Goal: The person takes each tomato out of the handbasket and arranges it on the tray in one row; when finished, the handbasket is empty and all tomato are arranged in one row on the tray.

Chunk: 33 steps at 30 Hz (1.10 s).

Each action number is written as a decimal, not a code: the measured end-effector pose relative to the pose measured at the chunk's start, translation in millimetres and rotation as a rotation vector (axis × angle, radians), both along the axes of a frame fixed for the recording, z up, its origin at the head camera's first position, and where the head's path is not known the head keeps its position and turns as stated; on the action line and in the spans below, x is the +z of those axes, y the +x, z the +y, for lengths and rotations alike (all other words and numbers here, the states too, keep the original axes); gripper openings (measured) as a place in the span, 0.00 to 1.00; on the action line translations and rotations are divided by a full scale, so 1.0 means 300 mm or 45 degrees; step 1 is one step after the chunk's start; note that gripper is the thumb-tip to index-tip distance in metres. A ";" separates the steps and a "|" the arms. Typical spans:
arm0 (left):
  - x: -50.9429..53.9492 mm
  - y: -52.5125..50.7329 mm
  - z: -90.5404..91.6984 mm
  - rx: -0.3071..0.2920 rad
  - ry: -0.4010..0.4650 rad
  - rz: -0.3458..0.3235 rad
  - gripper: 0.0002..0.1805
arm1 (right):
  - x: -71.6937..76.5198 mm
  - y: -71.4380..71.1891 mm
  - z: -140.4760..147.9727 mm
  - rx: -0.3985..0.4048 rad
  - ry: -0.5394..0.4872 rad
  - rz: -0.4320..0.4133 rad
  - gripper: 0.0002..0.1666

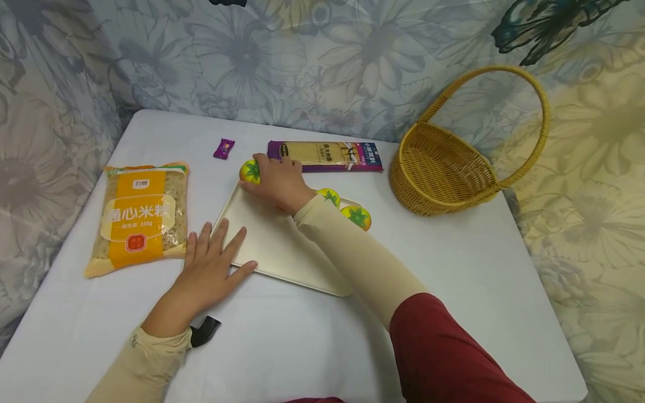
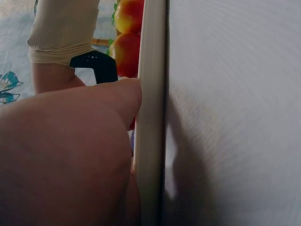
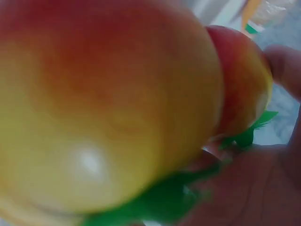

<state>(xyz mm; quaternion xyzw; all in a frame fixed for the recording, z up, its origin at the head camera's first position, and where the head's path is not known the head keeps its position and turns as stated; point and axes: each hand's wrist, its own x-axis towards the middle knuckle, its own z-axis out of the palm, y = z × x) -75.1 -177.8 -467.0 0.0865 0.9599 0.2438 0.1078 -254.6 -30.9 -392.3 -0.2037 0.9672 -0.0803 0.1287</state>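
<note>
My right hand [image 1: 279, 182] grips a red-yellow tomato [image 1: 249, 172] with a green leafy top, at the far left corner of the beige tray [image 1: 287, 254]. Thumb contact with that tomato [image 3: 247, 80] shows in the right wrist view, where another one looms large in front. Two more tomatoes, one of them a tomato [image 1: 356, 216] by the right rim, lie on the tray's far right side, partly behind the right forearm. Fingers spread and straight, my left hand [image 1: 209, 271] rests on the near left corner of the tray. Its thumb [image 2: 124, 96] touches the rim in the left wrist view.
Left of the tray lies an orange bag of macaroni [image 1: 138, 218]. A purple wrapped candy [image 1: 224, 148] and a purple spaghetti pack [image 1: 322, 155] lie behind it. At the back right stands a wicker basket [image 1: 428, 196] with a tall handle. Patterned cloth hangs behind the white table [image 1: 453, 313].
</note>
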 end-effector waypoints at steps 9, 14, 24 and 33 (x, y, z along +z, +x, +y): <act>0.004 -0.003 0.001 -0.009 0.013 0.010 0.45 | -0.056 0.019 0.001 -0.011 0.120 0.044 0.49; 0.002 -0.005 -0.007 -0.020 -0.002 -0.008 0.45 | -0.059 0.019 0.010 -0.006 0.084 0.087 0.54; -0.003 -0.010 -0.020 -0.029 -0.012 -0.025 0.47 | 0.120 0.035 0.166 -0.083 -0.121 0.272 0.49; -0.006 -0.002 -0.045 -0.009 0.006 -0.053 0.48 | 0.146 0.096 0.468 -0.272 -0.302 0.554 0.39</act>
